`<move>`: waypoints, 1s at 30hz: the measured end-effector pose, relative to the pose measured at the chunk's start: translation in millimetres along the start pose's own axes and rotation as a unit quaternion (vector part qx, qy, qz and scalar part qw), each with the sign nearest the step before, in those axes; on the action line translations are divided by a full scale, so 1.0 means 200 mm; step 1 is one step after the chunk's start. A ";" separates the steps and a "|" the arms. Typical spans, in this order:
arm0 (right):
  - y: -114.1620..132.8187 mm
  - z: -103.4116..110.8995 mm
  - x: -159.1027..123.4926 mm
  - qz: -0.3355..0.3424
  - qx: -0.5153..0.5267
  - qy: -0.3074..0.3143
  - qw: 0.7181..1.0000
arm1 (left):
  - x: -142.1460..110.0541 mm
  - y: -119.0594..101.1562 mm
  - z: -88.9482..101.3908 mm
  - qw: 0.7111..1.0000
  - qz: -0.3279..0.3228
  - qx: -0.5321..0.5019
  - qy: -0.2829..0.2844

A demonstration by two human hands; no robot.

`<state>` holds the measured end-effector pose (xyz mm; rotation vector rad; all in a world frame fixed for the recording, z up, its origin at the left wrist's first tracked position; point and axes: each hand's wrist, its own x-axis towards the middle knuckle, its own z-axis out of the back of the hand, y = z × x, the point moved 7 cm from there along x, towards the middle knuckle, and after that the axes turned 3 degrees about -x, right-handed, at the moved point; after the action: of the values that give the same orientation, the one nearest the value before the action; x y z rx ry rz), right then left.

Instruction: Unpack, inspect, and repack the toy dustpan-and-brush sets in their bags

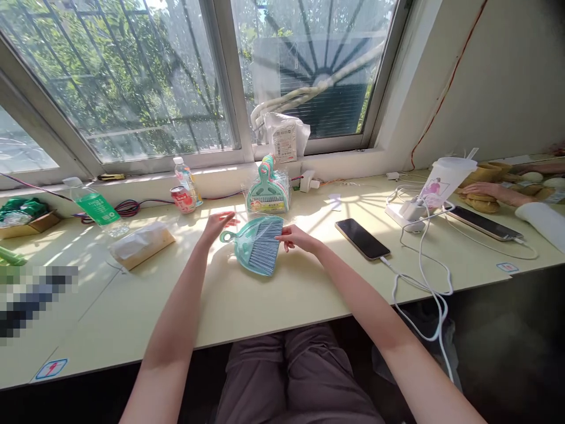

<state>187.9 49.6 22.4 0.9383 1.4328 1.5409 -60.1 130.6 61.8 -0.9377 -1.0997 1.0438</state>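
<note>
A small teal dustpan with a grey-bristled brush lies flat on the pale table in front of me. My right hand pinches its right edge near the bristle tips. Just left of the pan's handle my left hand hovers with fingers spread and nothing in it. Behind them a stack of the same dustpan sets in clear wrapping stands upright near the window sill.
A black phone on a white cable lies to the right, beside a power strip and a lidded cup. Another person's hand rests far right. A red can, bottles and a wrapped box sit left.
</note>
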 end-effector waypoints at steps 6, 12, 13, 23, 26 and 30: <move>0.00 0.03 -0.01 0.021 -0.010 0.014 1.000 | 0.00 0.06 0.11 0.994 0.033 0.029 -0.099; 0.02 0.22 -0.02 0.066 0.025 -0.137 0.988 | -0.26 -0.08 0.66 0.873 -0.071 0.238 -0.420; 0.01 0.24 -0.02 0.074 0.037 -0.157 0.984 | -0.29 -0.11 0.66 0.851 -0.098 0.272 -0.438; 0.00 0.18 -0.03 -0.006 0.029 -0.103 0.994 | -0.09 0.11 -0.42 0.975 0.103 -0.191 0.043; 0.05 0.31 -0.08 -0.012 -0.068 -0.185 0.980 | -0.09 0.11 -0.45 0.970 0.054 -0.236 -0.013; 0.22 0.42 -0.22 0.065 -0.289 -0.472 0.830 | -0.10 0.14 -0.46 0.971 0.112 -0.211 -0.030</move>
<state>278.5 40.1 73.2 1.1626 0.1764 1.1755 21.4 112.0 11.2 -1.4048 -1.3169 1.0436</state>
